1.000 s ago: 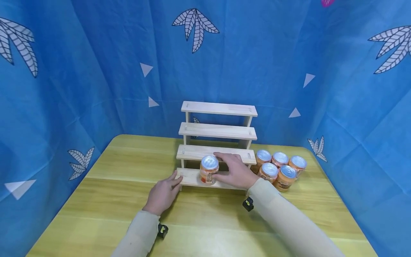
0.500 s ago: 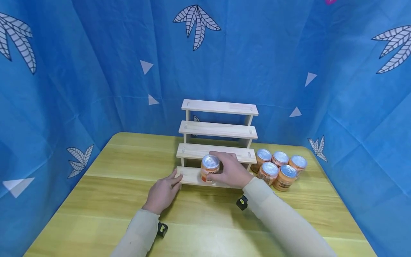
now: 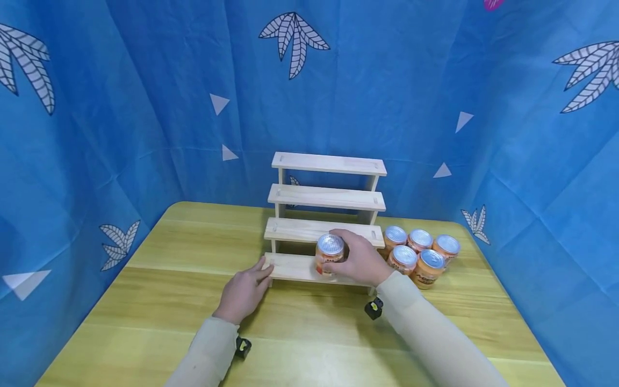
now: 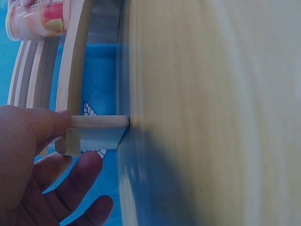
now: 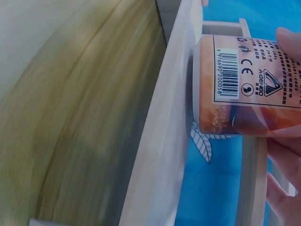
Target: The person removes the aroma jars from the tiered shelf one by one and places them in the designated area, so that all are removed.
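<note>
A stepped wooden shelf (image 3: 326,198) stands on the table, its boards rising toward the back. My left hand (image 3: 244,293) grips the left end of the lowest board; in the left wrist view the thumb (image 4: 54,123) lies on the board and the fingers curl past its end. With my right hand (image 3: 360,262) I hold an orange jar (image 3: 329,258) with a silver lid, thumb and fingers around its sides. The jar (image 5: 235,84) is upright on the lowest board, right of its middle; the barcode label shows in the right wrist view.
Several similar orange jars (image 3: 427,269) stand grouped on the table right of the shelf, close to my right forearm. A blue patterned cloth (image 3: 377,80) hangs behind and at both sides of the yellow wooden table (image 3: 314,344).
My right hand and the jar have shifted to the right along the lowest board. The left hand keeps its place at the board's left end.
</note>
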